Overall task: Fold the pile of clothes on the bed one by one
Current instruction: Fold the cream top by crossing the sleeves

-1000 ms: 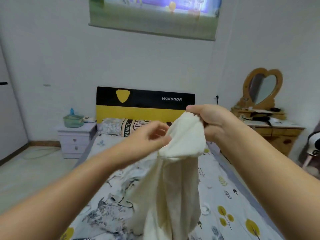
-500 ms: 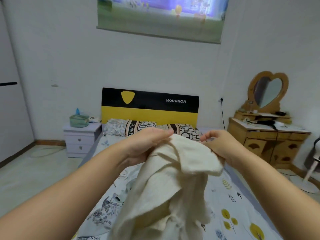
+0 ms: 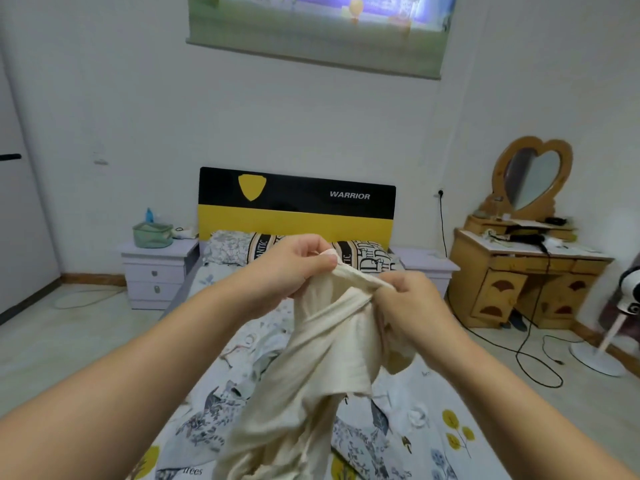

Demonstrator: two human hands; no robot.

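Both hands have drawn closer together since half a second ago, bunching the cream garment (image 3: 322, 368) tighter between them. From the head view, the left hand (image 3: 294, 268) pinches its top edge with curled fingers; the right hand (image 3: 408, 299) grips the same edge just beside it. Fabric hangs down over the floral bed (image 3: 433, 427).

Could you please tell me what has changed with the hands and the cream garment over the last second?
The right hand came down from its high grip and moved in beside the left hand; both now pinch one edge of the cream garment, which was regathered and hangs bunched between them. The garment was never let go, and its lower part still trails over the bed.
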